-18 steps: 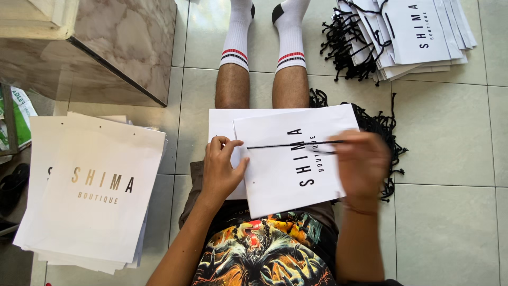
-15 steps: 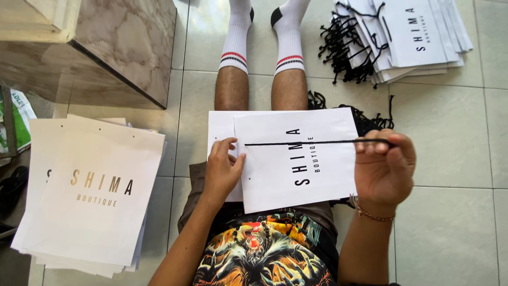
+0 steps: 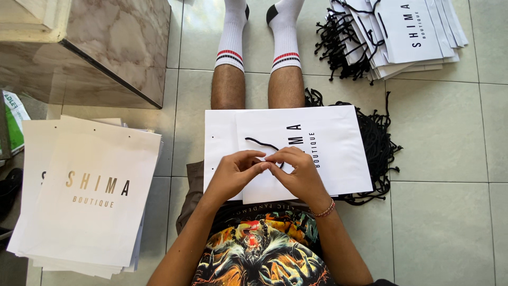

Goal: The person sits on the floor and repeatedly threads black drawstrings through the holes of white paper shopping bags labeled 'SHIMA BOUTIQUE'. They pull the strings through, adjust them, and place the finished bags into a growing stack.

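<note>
A flat white paper bag [image 3: 328, 153] with dark lettering lies across my lap, on top of another white sheet. My left hand [image 3: 233, 175] and my right hand [image 3: 299, 175] meet over the bag's near half, fingertips pinched together on a thin black cord [image 3: 262, 143]. The cord curves up from my fingers over the bag's face.
A pile of black cords [image 3: 378, 148] lies on the tiled floor to my right. A stack of white bags with gold lettering [image 3: 84, 196] sits at my left. Finished bags with cord handles [image 3: 402, 32] lie at the top right. A marble-topped table [image 3: 106, 47] stands upper left.
My right hand was out at the bag's right edge, pulling the cord straight across. It has come back to the middle, both hands now pinch the cord, and the cord hangs slack.
</note>
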